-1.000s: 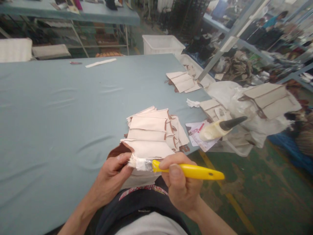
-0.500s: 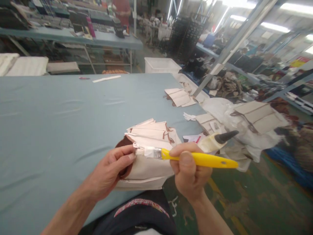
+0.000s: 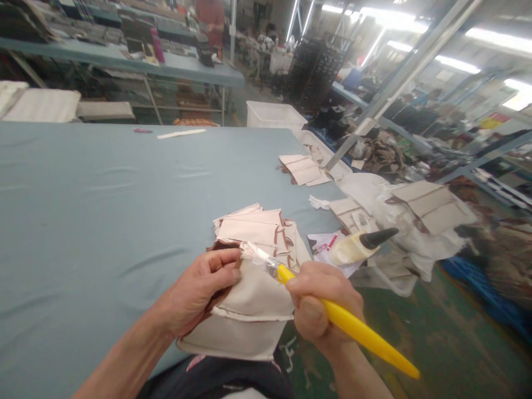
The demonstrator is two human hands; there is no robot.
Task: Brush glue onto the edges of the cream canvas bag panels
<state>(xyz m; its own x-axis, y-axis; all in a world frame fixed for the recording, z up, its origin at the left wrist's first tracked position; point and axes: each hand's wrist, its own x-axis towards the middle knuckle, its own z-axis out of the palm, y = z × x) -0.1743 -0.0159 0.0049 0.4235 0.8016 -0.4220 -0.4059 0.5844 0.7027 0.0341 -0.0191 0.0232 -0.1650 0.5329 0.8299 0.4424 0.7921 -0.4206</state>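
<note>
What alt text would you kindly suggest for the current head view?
A person's right hand holds a yellow-handled brush at the edge of a pale panelled piece that the left hand grips. Behind it, similar pieces lie piled on a blue-green table, with a black-tipped container to the right.

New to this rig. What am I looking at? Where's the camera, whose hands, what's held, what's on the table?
There is no machine here: these are a person's bare hands, seen from one head-worn camera looking forward and down. The left hand grips a cream-and-brown piece. The right hand holds a yellow-handled brush, its bristles at the piece's upper edge. On the blue-grey table lie a pile of similar pieces, a smaller pile farther off and a white strip.
</note>
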